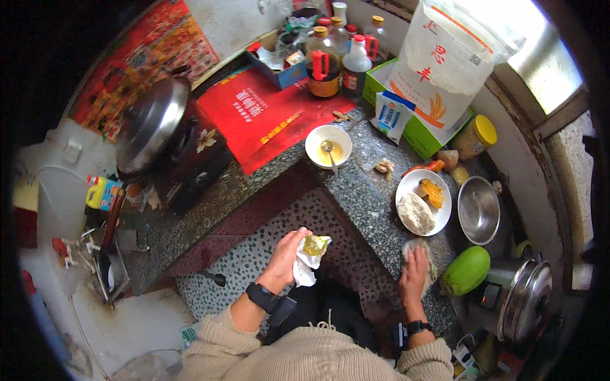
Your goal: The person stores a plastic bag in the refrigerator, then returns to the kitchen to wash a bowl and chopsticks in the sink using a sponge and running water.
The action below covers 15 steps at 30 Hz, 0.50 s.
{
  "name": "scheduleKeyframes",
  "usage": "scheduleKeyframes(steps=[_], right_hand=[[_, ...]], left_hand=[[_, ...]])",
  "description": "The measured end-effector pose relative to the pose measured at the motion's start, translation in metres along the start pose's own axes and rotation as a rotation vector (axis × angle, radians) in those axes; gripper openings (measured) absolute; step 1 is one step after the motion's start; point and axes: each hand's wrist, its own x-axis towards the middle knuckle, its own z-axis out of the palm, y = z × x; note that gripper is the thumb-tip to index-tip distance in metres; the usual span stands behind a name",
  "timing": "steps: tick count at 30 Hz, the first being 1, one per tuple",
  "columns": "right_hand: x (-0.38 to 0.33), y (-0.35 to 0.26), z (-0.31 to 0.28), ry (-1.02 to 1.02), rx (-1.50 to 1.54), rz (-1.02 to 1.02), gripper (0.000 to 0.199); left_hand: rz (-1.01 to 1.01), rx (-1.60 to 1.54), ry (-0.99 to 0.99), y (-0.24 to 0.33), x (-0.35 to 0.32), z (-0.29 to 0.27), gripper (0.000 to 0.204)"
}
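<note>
My left hand (284,257) is closed around a crumpled white paper wrapper (305,270) with a yellow-green piece (315,244) at its top, held above the floor; what the piece is, I cannot tell. On the counter edge at the right, my right hand (415,270) presses down on a pale rag (432,263), fingers over it. Just beyond the rag stands a white plate (408,225) with a lump of dough (416,214) and orange pieces (432,192). A green gourd-like vegetable (467,270) lies right of my right hand.
A steel bowl (478,209) and a lidded steel pot (530,298) line the right side. In the corner are a white bowl with a spoon (328,136), bottles (323,70) and a large flour bag (438,63). A lidded wok (152,120) stands left.
</note>
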Motion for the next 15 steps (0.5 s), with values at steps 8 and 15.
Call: scheduleKeyframes(steps=[8, 15], right_hand=[[-0.016, 0.025, -0.003, 0.082, 0.021, -0.028, 0.039], [-0.013, 0.029, 0.023, 0.218, 0.168, -0.012, 0.03]], left_hand=[[0.052, -0.216, -0.087, 0.0, -0.039, -0.024, 0.019], [0.238, -0.416, -0.07, -0.004, -0.082, -0.079, 0.023]])
